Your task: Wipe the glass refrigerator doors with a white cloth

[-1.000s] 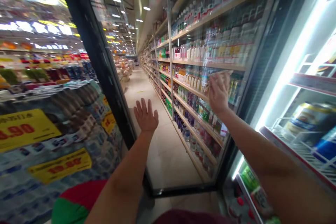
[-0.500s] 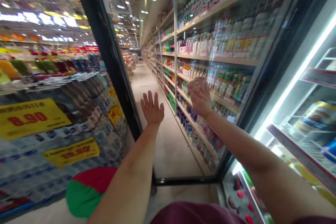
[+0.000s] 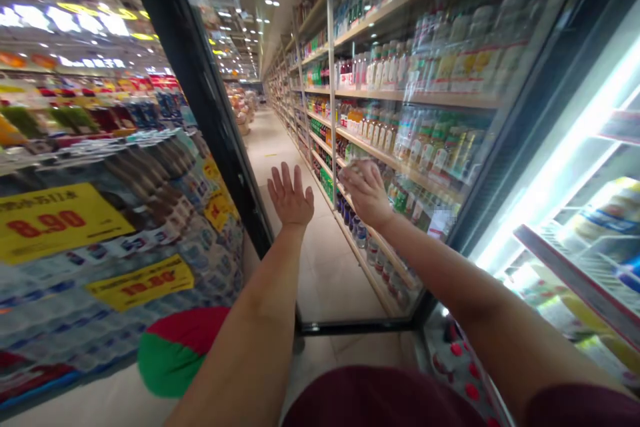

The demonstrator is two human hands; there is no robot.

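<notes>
My left hand (image 3: 290, 195) lies flat with spread fingers against the glass door (image 3: 333, 293) of a fridge, which stands open in front of me. To its right, my right hand (image 3: 369, 193) is bent at the fingers and pressed to the same pane. Under its fingertips is what looks like a pale crumpled cloth (image 3: 356, 169), mostly covered and blurred. The door's black frame (image 3: 200, 80) runs along its left side. A white paper label (image 3: 440, 221) shows on the pane near the lower right.
Lit fridge shelves (image 3: 575, 280) with packaged drinks are close on my right. Left of the door stand stacked bottle packs (image 3: 165, 227) with yellow price signs (image 3: 60, 221). A red and green round thing (image 3: 173, 357) sits low left. Bottle shelves (image 3: 395, 97) and an aisle (image 3: 273, 140) appear in the pane.
My right hand has moved left across the glass, closer to my left hand. My left hand stays in place on the pane. The view has shifted slightly.
</notes>
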